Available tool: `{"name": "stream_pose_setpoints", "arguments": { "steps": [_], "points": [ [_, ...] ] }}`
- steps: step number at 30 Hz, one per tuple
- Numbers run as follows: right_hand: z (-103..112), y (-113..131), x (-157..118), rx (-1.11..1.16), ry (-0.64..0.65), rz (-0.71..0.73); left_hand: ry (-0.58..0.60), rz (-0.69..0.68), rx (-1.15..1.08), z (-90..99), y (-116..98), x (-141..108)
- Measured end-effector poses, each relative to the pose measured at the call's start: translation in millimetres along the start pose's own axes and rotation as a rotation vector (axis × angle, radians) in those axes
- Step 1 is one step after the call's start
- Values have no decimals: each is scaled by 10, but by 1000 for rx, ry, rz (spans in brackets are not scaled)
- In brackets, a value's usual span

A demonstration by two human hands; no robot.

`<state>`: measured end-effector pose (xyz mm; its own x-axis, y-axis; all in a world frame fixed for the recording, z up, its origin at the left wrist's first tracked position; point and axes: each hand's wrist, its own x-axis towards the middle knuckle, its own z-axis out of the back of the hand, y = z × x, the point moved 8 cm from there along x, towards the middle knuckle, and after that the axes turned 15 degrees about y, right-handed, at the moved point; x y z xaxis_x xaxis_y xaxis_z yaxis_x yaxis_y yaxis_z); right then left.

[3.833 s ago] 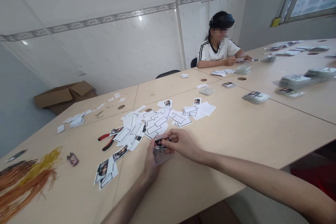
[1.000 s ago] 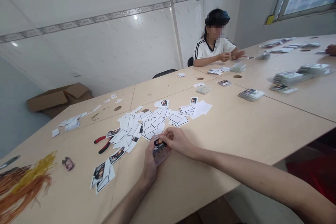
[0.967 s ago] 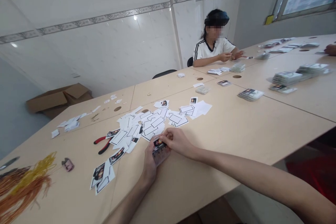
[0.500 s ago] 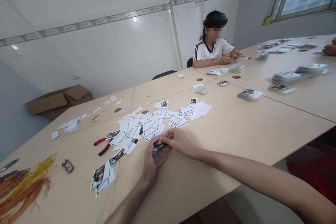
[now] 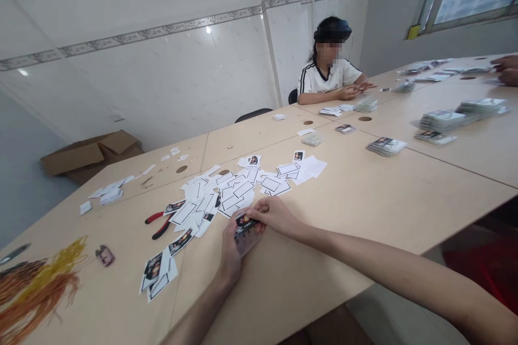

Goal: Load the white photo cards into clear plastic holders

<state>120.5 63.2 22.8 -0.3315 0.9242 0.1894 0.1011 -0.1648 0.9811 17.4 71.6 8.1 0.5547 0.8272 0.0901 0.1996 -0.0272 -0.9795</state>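
Observation:
A clear plastic packet (image 5: 248,241) with a dark printed card (image 5: 245,225) at its upper end is held over the table near its front edge. My left hand (image 5: 231,248) grips the packet from the left and below. The fingers of my right hand (image 5: 273,215) are pinched together at the card's upper right corner. Just beyond my hands lies a spread heap of white cards with black outlines (image 5: 238,188). Several dark printed cards (image 5: 152,268) lie among white ones at the left.
Red-handled pliers (image 5: 162,226), a small pinkish item (image 5: 105,255) and yellow and orange cords (image 5: 52,280) lie left. Stacks of packets (image 5: 386,145) stand right. A person (image 5: 329,73) sits across the table (image 5: 343,215); another person's hand (image 5: 508,69) shows far right.
My hands and the packet have hardly moved. The other person's hand at the far right has come further into view, and the seated person's hands have shifted slightly.

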Motion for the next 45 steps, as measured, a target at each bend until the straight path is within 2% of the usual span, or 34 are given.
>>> {"name": "stream_pose_setpoints", "arguments": {
  "steps": [7, 12, 22, 30, 39, 45],
  "points": [
    [-33, 111, 13, -74, 83, 56, 7, -35, -45, -40, -78, -28],
    [-32, 227, -47, -116, 7, 107, 0, -36, -94, -43, -75, -42],
    [-76, 280, -103, -111, -8, 153, 9, -39, -128, -32, -53, -55],
    [-121, 302, -84, -133, 108, 220, -22, -29, -134, -7, -69, -73],
    [-86, 341, -118, -303, 10, 260, -16, -55, -117, -23, -95, -67],
    [-64, 320, -118, -326, -14, 249, -4, -66, -98, -10, -77, -65]
  ]
}}
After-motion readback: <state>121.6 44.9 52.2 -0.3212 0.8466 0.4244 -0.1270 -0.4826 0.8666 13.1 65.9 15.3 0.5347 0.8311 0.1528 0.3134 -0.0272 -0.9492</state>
